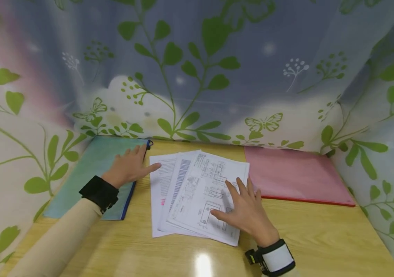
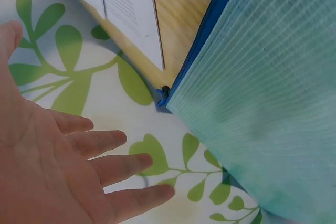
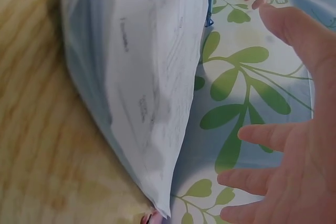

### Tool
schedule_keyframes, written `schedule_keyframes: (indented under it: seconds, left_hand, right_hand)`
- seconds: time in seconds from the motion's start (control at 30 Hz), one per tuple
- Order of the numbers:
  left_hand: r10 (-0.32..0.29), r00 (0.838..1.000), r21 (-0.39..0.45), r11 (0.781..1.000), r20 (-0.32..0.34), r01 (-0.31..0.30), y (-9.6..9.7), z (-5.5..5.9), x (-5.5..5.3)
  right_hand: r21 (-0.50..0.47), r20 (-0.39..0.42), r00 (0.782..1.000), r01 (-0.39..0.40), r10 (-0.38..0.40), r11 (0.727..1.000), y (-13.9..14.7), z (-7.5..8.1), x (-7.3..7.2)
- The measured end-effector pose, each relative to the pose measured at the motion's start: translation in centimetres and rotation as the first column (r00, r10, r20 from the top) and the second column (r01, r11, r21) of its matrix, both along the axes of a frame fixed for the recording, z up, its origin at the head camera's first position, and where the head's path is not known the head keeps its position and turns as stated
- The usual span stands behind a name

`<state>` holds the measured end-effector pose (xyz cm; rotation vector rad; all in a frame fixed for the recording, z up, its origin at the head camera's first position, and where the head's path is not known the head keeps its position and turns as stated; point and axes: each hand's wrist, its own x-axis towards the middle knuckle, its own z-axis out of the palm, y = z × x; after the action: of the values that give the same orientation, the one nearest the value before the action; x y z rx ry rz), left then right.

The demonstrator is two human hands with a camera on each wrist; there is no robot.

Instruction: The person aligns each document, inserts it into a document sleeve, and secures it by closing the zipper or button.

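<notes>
My left hand (image 1: 127, 167), fingers spread, is over the right side of a green mesh zip folder (image 1: 79, 181) with a blue zip edge. In the left wrist view its palm shows with nothing held, apart from the folder. My right hand (image 1: 247, 209) hovers above the lower right of a fanned stack of printed papers (image 1: 197, 227), fingers apart and holding nothing. The top sheet carries technical drawings; the sheets under it show text and a dense table. In the right wrist view the papers (image 3: 152, 93) appear edge-on, clear of the fingers.
A pink zip folder (image 1: 297, 177) with a red edge lies to the right, close beside the papers. The wooden table (image 1: 314, 231) carries everything. A leaf-patterned curtain (image 1: 197, 77) hangs along the back and both sides.
</notes>
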<state>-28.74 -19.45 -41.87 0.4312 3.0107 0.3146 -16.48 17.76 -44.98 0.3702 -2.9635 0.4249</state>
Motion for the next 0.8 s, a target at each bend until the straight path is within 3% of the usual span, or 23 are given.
schedule_keyframes:
  seconds: [0.23, 0.5, 0.8]
  left_hand:
    - [-0.006, 1.0, 0.005, 1.0, 0.003, 0.006, -0.5, 1.0, -1.0]
    - [-0.028, 0.999, -0.024, 0.999, -0.046, 0.027, -0.9, 1.9, -2.2]
    - [-0.019, 0.999, -0.132, 0.991, -0.048, 0.012, -1.4, 3.5, -3.3]
  right_hand:
    - [0.006, -0.008, 1.0, -0.011, 0.011, 1.0, -0.2, 0.2, -0.3]
    - [0.01, -0.005, 1.0, 0.003, -0.003, 1.0, -0.2, 0.0, -0.3]
    - [0.012, 0.005, 1.0, 0.004, -0.004, 1.0, -0.2, 0.0, -0.3]
